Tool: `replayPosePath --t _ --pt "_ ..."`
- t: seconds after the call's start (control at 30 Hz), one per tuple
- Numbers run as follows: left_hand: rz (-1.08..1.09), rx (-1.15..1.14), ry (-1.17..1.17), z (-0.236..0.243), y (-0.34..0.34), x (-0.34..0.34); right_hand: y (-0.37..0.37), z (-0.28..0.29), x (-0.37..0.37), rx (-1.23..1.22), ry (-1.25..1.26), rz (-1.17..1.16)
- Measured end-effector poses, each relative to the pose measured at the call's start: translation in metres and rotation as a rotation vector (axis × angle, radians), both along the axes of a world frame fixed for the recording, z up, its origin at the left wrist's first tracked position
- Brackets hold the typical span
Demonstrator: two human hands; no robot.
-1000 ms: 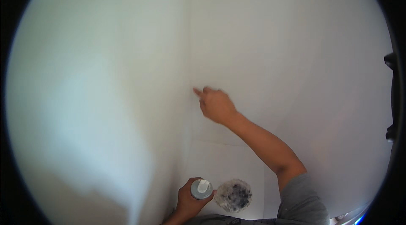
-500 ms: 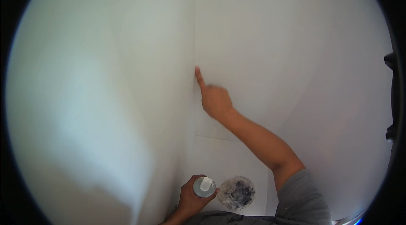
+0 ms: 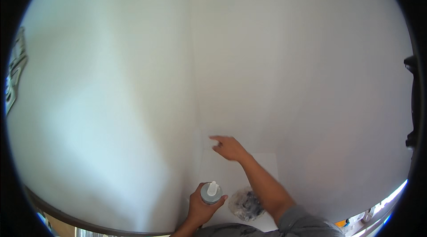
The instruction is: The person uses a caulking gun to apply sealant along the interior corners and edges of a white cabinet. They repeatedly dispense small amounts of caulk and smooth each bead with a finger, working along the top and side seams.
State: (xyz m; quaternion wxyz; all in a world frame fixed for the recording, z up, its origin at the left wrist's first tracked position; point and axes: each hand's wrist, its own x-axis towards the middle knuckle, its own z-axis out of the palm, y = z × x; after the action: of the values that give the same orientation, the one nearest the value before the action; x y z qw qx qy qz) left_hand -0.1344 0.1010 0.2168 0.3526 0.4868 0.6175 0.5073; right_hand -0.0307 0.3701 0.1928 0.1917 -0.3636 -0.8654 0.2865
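Note:
My left hand [image 3: 201, 210] is closed around a bottle [image 3: 212, 193] with a round grey top and a white flip spout. The bottle is upright, seen from above, low in the middle of the view. Farther up, my right hand [image 3: 228, 148] is near the corner where two white walls meet. Its forefinger stretches leftward and the other fingers are loosely curled, with nothing held. The hand is slightly blurred, and I cannot tell whether the fingertip touches the wall.
White walls rise on the left [image 3: 102, 81] and on the right [image 3: 284, 72]. Below my right forearm lies a round, crumpled whitish thing with a dark middle [image 3: 242, 205], partly covered by the arm. A pale floor panel [image 3: 218, 163] spreads beneath. Cluttered items show at the lower right rim.
My right hand has come down from the corner seam toward me, its finger swinging from upward to leftward. The view has shifted. My left hand still holds the bottle.

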Motion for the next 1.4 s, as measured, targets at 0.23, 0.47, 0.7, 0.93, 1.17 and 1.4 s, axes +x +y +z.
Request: replayPosePath --t 0.23,0.47,0.7,0.93,1.17,1.4 --pt "-0.008 0.098 -0.025 -0.008 -0.005 0.004 -0.144 -0.103 0.115 -0.234 -0.536 -0.172" --pt "-0.052 0.102 -0.016 -0.012 -0.003 -0.003 -0.247 -0.145 0.141 0.168 -0.416 -0.261" --pt "-0.044 0.025 0.053 -0.007 -0.004 -0.004 -0.239 -0.170 0.147 0.160 -0.080 -0.332" --pt "-0.004 0.115 -0.087 -0.020 0.000 0.002 -0.266 -0.178 0.144 0.182 -0.117 -0.390" --pt "-0.044 0.137 -0.100 -0.036 0.005 -0.002 -0.256 -0.204 0.146 0.199 -0.069 -0.392" --pt "-0.039 0.226 -0.123 -0.015 -0.001 0.004 -0.267 -0.156 0.138 0.238 0.175 -0.485"
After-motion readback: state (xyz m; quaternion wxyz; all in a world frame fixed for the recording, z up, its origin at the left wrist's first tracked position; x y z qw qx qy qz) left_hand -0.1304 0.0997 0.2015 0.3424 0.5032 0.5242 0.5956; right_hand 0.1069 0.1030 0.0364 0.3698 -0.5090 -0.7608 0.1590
